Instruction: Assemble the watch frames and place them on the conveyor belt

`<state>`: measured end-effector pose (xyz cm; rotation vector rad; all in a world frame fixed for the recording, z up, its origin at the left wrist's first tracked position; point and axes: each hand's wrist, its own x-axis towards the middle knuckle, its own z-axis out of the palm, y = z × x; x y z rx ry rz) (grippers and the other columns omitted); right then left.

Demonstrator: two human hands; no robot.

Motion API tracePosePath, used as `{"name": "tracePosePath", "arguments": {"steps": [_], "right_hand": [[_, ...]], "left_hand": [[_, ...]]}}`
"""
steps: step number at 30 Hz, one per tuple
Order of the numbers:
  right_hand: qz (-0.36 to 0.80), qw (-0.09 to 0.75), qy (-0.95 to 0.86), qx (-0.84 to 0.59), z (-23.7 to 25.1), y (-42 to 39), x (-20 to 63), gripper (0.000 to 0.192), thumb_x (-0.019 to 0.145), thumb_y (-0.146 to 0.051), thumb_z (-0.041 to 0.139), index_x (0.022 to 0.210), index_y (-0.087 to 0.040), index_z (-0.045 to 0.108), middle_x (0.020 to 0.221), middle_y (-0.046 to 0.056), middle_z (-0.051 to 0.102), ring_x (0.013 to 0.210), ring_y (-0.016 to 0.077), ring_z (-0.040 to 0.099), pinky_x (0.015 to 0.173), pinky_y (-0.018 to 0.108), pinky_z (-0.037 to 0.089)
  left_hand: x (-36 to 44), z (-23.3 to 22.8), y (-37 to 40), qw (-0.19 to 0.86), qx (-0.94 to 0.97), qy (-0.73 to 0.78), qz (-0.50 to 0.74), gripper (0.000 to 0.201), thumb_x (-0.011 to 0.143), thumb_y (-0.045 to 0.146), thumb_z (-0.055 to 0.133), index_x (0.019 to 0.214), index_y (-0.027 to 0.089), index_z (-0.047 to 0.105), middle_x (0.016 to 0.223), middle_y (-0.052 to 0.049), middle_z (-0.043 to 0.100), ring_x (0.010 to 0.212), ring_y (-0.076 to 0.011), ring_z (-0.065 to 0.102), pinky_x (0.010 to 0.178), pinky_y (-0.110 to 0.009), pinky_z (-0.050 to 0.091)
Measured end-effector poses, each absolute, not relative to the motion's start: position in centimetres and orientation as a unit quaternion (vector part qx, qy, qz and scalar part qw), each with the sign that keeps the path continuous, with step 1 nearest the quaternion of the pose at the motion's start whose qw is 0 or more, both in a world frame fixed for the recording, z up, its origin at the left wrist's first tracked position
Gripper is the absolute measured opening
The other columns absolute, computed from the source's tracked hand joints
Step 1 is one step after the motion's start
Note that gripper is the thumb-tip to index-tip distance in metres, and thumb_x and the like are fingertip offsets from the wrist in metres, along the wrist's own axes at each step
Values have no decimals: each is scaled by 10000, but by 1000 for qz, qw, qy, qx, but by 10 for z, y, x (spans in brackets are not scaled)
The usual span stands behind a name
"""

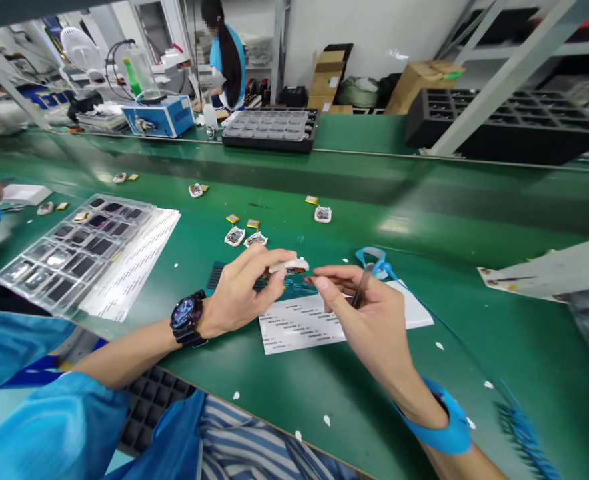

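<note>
clear tray [69, 253] left of label sheet [299, 323] | small parts [244, 237] behind sheet | black tray [272, 130] far behind

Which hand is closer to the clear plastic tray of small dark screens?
Left. The left hand is nearer to the clear plastic tray of small dark screens, which lies beyond its wrist side. The right hand is farther away, past the left hand.

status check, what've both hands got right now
Left hand pinches small white part. Right hand holds tweezers, fingertips at part. Label sheet beneath.
</note>
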<state>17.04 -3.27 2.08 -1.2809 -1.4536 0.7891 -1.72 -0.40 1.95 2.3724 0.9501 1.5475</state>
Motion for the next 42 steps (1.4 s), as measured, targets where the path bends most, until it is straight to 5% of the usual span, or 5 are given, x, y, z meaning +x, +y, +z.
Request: {"name": "tracePosePath", "arguments": {"steps": [5,12,23,31,42], "right_hand": [[172,504,-690,-490,21,-40,166,40,858,-251,707,865,-251,747,721,16,753,497,137,593,458,280,467],[127,491,-745,-434,22,-39,169,199,909,-124,607,898,-255,756,836,32,787,650,170,718,541,288,573],[71,436,-770,-461,11,-31,178,192,937,-216,577,884,-251,758,873,47,799,708,197,749,660,318,619],[308,459,-639,-535,4,-13,182,145,859,-331,628,785,-218,680,810,45,766,651,209,723,583,318,541],[91,399,-757,-509,-5,-6,200,209,926,-177,574,986,-239,764,1036,60,788,886,243,754,727,386,607]], "left_hand": [[-14,16,-9,185,770,365,490,233,925,156,532,1133,190,630,898,-31,659,659,-73,636,587,-166,560],[-13,17,-12,327,731,419,427,245,902,178,539,1126,167,635,842,-7,617,592,-59,631,550,-156,544],[-12,9,-7,626,544,414,374,236,828,170,647,1048,174,563,938,-25,705,737,-132,758,632,-184,583],[-7,6,-2,686,483,420,345,275,775,104,629,1043,166,625,794,2,746,718,-143,764,645,-204,588],[-9,13,-1,693,459,441,337,353,735,103,774,1050,140,621,714,-6,740,665,-127,740,634,-212,570]]}}
